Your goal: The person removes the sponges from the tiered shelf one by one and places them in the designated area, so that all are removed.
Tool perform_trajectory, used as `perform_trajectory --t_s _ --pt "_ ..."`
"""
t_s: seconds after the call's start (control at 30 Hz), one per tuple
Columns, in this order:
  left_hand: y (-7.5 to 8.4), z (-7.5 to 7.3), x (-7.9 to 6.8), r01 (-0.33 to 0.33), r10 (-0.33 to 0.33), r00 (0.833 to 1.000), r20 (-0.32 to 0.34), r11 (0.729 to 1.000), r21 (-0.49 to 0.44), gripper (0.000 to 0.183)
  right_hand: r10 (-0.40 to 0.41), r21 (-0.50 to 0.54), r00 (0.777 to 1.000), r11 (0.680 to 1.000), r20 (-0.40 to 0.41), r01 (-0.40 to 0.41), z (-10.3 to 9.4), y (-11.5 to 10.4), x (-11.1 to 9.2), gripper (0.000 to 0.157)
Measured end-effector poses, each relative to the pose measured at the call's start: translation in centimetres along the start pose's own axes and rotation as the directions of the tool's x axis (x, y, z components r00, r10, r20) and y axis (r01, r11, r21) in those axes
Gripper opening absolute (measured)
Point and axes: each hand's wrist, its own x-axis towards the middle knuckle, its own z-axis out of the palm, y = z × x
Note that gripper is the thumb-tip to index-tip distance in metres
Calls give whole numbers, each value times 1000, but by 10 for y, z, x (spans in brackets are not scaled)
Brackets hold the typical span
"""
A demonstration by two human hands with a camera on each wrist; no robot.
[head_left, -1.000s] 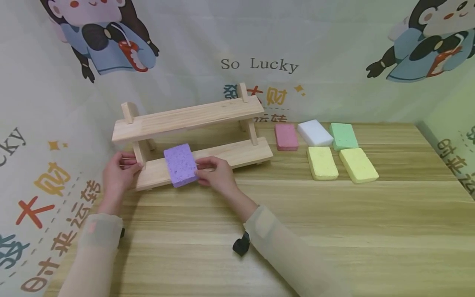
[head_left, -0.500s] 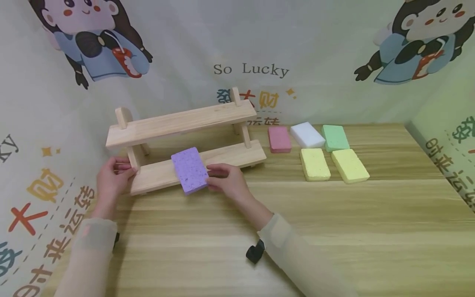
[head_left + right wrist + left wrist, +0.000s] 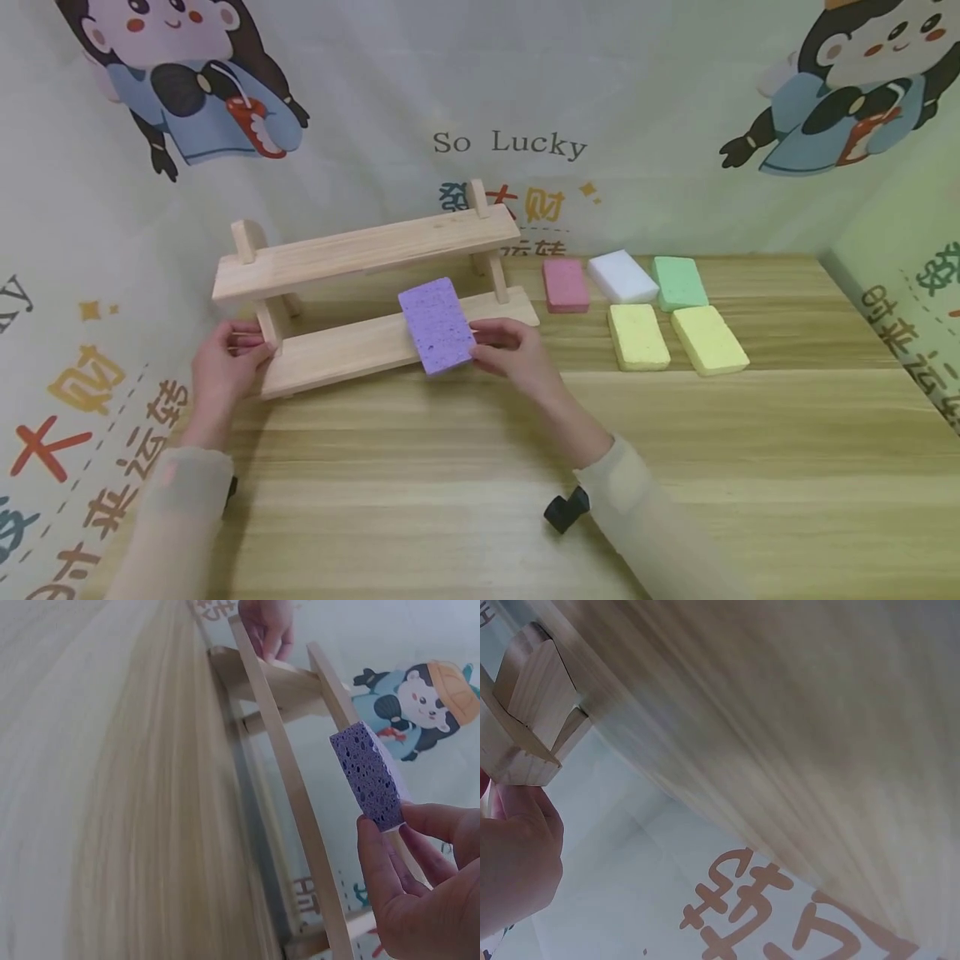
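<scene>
In the head view, a purple porous sponge (image 3: 437,326) is tilted in front of the lower shelf of a two-tier wooden rack (image 3: 337,358). My right hand (image 3: 517,354) pinches the sponge by its right edge, thumb on one face and fingers on the other. The right wrist view shows the sponge (image 3: 367,776) held up above the lower board's level, its narrow side facing the camera. At the rack's left end, my left hand (image 3: 228,362) grips the upright near the lower board. In the left wrist view that hand (image 3: 517,855) is partly cut off beside the rack's end (image 3: 536,697).
Right of the rack lie a pink sponge (image 3: 566,285), a white sponge (image 3: 622,277), a green sponge (image 3: 679,283) and two yellow sponges (image 3: 638,337) on the wooden table (image 3: 420,500). A printed cloth (image 3: 375,75) hangs close behind the rack.
My right hand has carried the purple sponge rightward along the front of the lower shelf. The left hand keeps its place at the rack's left end. The camera view shifted slightly.
</scene>
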Motion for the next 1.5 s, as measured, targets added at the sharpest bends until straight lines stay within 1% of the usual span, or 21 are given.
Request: perform_trajectory --t_s 0.1,0.27,0.47,0.6,0.73,0.9,0.97,1.13,1.27,1.33,1.4,1.5 --pt "2 -2 1 -15 15 1000 5 1000 2 39 -6 -19 1000 1000 -19 5 -14 -2 2 41" --pt "2 -3 2 -35 35 999 10 999 2 40 0 -21 998 1000 -69 -2 -37 -5 1 43" --pt "-3 0 1 -25 25 999 20 1000 17 39 10 -31 993 999 -117 -13 -62 0 -5 44" --pt "-2 1 1 -23 23 1000 8 1000 19 39 7 -15 987 1000 -160 -10 -79 4 -10 43" --pt "-2 0 1 -25 25 1000 -6 1000 14 38 1 -27 980 1000 -201 -6 -95 7 -16 43" --pt "-1 1 2 -26 26 1000 -5 999 23 37 18 -45 971 999 -239 -29 -109 9 -21 43" --pt "-1 3 2 -19 20 1000 -3 1000 24 37 31 -37 967 998 -254 -42 -114 10 -22 44" --pt "0 5 4 -9 9 1000 2 1000 18 38 73 -16 957 997 -280 -80 -123 10 -27 46" --pt "1 5 4 -16 16 1000 7 1000 13 38 98 -27 950 993 -297 -111 -129 12 -28 45" --pt "1 5 4 -18 18 1000 4 1000 8 38 95 -68 951 990 -293 -120 -130 13 -29 44" --pt "1 5 3 -17 17 1000 -2 1000 8 37 86 -149 955 980 -282 -133 -131 14 -29 41" --pt "1 4 2 -23 23 1000 -3 1000 11 37 71 -300 959 941 -274 -155 -130 16 -28 37"
